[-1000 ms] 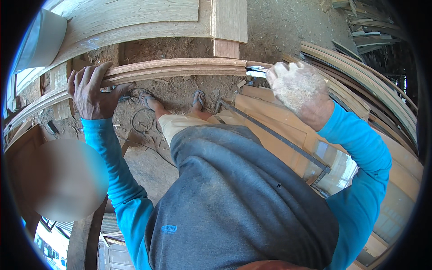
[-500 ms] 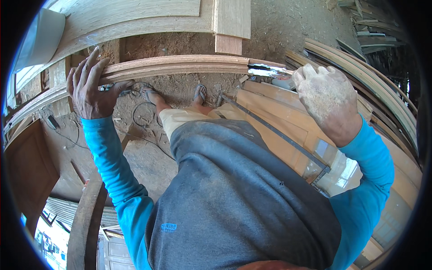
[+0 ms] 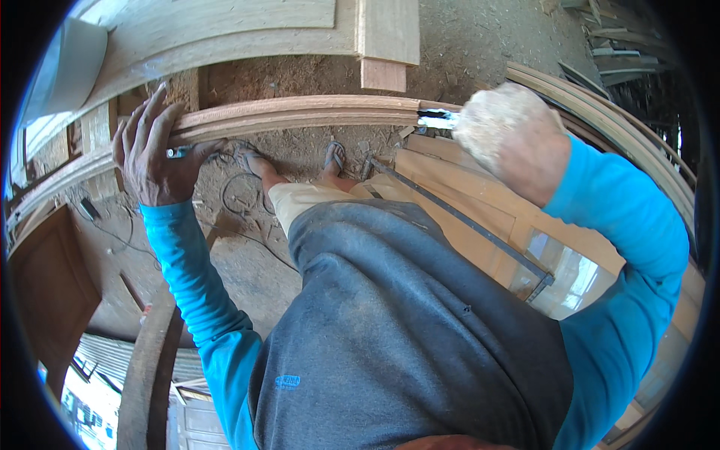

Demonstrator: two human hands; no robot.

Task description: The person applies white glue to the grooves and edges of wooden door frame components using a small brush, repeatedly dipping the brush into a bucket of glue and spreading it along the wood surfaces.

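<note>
A long grooved wooden moulding (image 3: 300,112) runs crosswise in front of me. My left hand (image 3: 154,146) straddles its left part, with spread fingers over the far edge and the thumb along the near side. Close to the thumb shows a small blue-green thing (image 3: 178,152) that I cannot identify. Toward the right, a white and black patch (image 3: 439,118) marks the wood. Just past that patch is my right hand (image 3: 514,139), closed in a fist, its back caked with pale dust and slightly blurred. What the fist holds is hidden.
Beyond the moulding lies a wooden panel (image 3: 232,30), with a pale bucket-like container (image 3: 71,64) at far left. A panelled door (image 3: 480,202) and a long metal bar clamp (image 3: 465,221) lie right of my legs. Stacked wooden strips (image 3: 600,112) stand far right; a cable (image 3: 255,236) crosses the floor.
My right fist has moved left along the moulding and covers more of its right end. The left hand stays at about the same spot.
</note>
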